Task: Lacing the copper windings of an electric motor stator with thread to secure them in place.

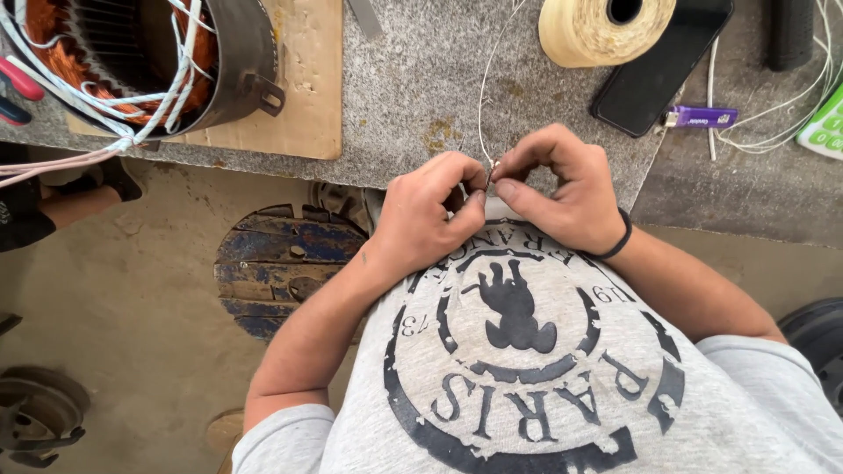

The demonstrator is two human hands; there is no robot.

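Observation:
My left hand (432,211) and my right hand (562,189) meet at the front edge of the grey workbench (413,88), fingertips pinched together. Both pinch a thin white thread (484,96) that runs up across the bench towards a cream spool of twine (597,28). A small dark object sits between the fingertips; I cannot tell what it is. My right wrist carries a black band.
A motor stator with copper windings and white lacing (132,61) rests on cardboard (303,79) at the bench's left. A black phone (659,66), a purple lighter (700,116) and white wires (773,132) lie at right. A blue wooden reel (281,263) stands on the floor.

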